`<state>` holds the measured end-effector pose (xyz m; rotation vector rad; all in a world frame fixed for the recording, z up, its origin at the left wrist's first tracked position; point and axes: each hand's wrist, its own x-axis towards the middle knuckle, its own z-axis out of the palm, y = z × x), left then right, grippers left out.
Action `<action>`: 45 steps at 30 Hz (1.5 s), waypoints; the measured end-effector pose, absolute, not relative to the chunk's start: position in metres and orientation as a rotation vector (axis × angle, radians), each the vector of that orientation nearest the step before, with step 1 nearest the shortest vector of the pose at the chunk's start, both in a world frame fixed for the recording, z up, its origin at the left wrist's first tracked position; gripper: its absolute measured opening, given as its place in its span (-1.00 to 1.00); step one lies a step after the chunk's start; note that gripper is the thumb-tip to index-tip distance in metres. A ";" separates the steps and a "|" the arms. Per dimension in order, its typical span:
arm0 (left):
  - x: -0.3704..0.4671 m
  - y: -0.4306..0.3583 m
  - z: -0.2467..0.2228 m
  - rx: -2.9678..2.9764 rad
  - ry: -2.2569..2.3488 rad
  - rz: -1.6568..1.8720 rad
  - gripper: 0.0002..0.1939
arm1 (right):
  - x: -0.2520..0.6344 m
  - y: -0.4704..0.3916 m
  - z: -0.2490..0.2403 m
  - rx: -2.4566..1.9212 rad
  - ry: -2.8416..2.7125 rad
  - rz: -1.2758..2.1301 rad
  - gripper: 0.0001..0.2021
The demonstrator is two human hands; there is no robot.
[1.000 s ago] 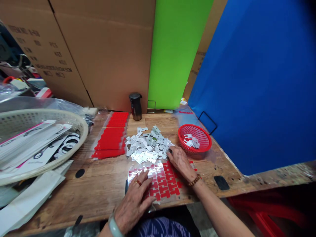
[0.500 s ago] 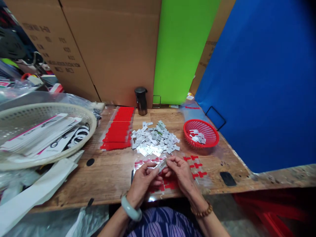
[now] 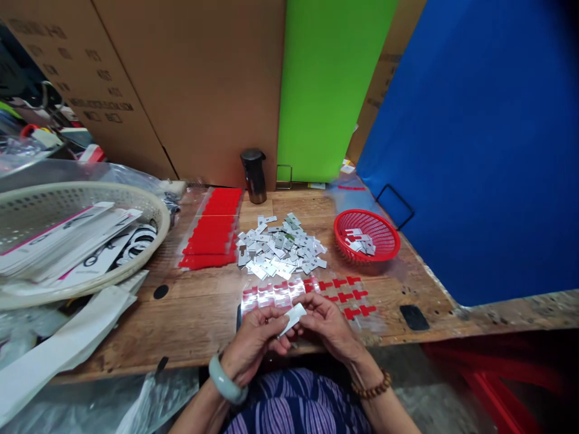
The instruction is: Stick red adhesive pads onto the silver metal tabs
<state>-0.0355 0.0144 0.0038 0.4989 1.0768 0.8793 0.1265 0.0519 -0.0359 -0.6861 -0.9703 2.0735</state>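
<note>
Pinches one small silver-white metal plate [image 3: 295,316] between left hand [image 3: 253,337] and right hand [image 3: 332,325], close together, with fingertips at opposite ends. Holds it tilted over the near part of a clear sheet of red T-shaped cutouts [image 3: 360,295], on the wooden table [image 3: 194,313].

No longer pressing left hand on the sheet or reaching with right hand to the pile, as a second ago. Now shows a plain pale face on the plate, versus a slotted one half a second ago. Looks turned over; can't confirm. Judging by that, past picking up, now into two-handed handling of a single piece. Can't tell if anything red is on the hidden side.

Just beyond the sheet: loose pile of silver plates [image 3: 278,244]. To the right of that, red plastic basket [image 3: 388,240] with a few plates inside, some showing red. To the left of the pile, overlapping stack of red sheets [image 3: 212,235]. Behind, black-lidded bottle [image 3: 254,176].
</note>
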 end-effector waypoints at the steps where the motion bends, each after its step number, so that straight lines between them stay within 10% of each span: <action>1: -0.035 0.014 0.004 0.495 1.072 0.873 -0.77 | 0.127 0.051 -0.036 -0.671 -0.970 2.084 -0.76; 15: -0.032 0.016 -0.014 0.387 0.923 0.749 -0.87 | 0.143 0.036 -0.043 -0.857 -1.047 2.049 -0.72; 28: -0.035 0.051 -0.028 0.387 1.209 0.982 -0.91 | 0.154 0.105 -0.043 -1.439 -1.846 0.816 -0.88; 45: -0.020 0.073 -0.037 0.361 1.260 1.113 -0.87 | 0.138 0.109 -0.051 -1.569 -1.938 0.621 -0.88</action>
